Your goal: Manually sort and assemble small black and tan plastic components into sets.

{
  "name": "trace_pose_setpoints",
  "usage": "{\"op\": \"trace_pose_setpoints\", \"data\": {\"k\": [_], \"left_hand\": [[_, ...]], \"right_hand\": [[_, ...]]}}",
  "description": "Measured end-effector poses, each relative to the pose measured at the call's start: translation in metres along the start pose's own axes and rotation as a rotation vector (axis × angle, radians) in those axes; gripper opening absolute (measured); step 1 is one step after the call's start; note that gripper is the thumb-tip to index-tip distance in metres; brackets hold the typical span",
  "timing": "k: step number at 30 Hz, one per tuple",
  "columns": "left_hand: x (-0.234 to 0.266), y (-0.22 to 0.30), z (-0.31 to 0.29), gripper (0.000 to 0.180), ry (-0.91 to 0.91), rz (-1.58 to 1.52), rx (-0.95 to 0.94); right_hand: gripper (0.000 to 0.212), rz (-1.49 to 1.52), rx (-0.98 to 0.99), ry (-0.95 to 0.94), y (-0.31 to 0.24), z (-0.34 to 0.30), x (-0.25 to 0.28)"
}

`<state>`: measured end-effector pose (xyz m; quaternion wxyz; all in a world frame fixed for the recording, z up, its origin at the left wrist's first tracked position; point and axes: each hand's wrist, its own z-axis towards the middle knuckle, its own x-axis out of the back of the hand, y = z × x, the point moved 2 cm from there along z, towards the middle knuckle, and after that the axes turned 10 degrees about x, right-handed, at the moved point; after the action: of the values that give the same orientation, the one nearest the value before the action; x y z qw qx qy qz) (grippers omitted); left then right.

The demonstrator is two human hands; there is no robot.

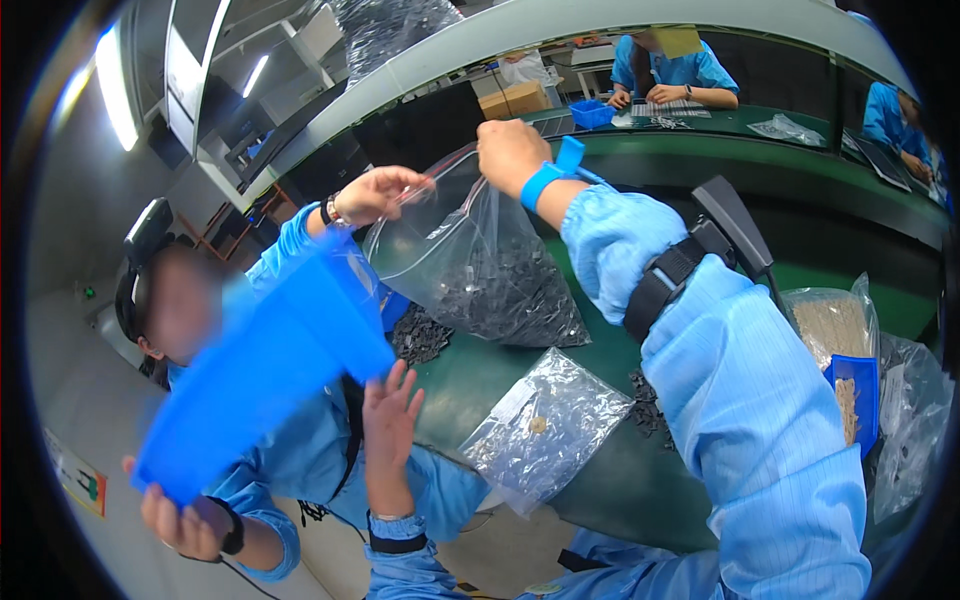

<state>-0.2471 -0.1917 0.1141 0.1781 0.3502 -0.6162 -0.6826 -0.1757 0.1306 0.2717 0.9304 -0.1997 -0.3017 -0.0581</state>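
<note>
My right hand (515, 160), with a blue strap at the wrist, is raised and closed on the upper edge of a clear zip bag (500, 255). Small black parts fill the bag's lower half. My left hand (390, 425) is open, palm up and fingers spread, close under the end of a blue plastic bin (270, 360); whether it touches the bin I cannot tell. A co-worker's hand (185, 520) grips the bin's far end, and the bin is tilted and slightly blurred. The co-worker's other hand (375, 195) is at the left side of the bag's mouth.
Loose black parts (421, 336) lie on the green table (470, 385). A flat clear bag (545, 430) rests at its front edge. At right are a bag of beige pieces (835, 315), a small blue bin (867, 400) and crumpled plastic (915, 430). People sit across the bench.
</note>
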Motion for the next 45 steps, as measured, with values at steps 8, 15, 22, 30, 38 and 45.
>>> {"op": "trace_pose_setpoints", "data": {"k": [8,15,22,30,38,45], "left_hand": [[-0.056,-0.052,0.086,0.082,0.039,-0.007,0.14],[-0.154,-0.057,0.148,0.098,0.043,0.381,-0.33],[-0.133,-0.073,0.136,0.113,0.255,0.365,-0.321],[-0.118,-0.06,0.13,0.116,0.258,0.529,-0.335],[-0.151,-0.046,0.056,0.109,0.515,0.767,-0.236],[-0.181,-0.114,-0.091,0.061,-0.111,0.923,-0.475]], "right_hand": [[0.022,0.014,-0.118,0.035,0.022,0.005,0.0],[0.018,-0.088,-0.061,-0.008,0.051,0.003,-0.01],[0.018,0.002,-0.012,0.03,0.034,-0.002,-0.001],[0.02,0.002,-0.009,-0.118,0.027,0.004,0.009],[0.05,0.144,0.014,-0.243,0.022,-0.011,0.037],[0.048,0.169,0.005,-0.454,-0.018,-0.04,0.102]]}}
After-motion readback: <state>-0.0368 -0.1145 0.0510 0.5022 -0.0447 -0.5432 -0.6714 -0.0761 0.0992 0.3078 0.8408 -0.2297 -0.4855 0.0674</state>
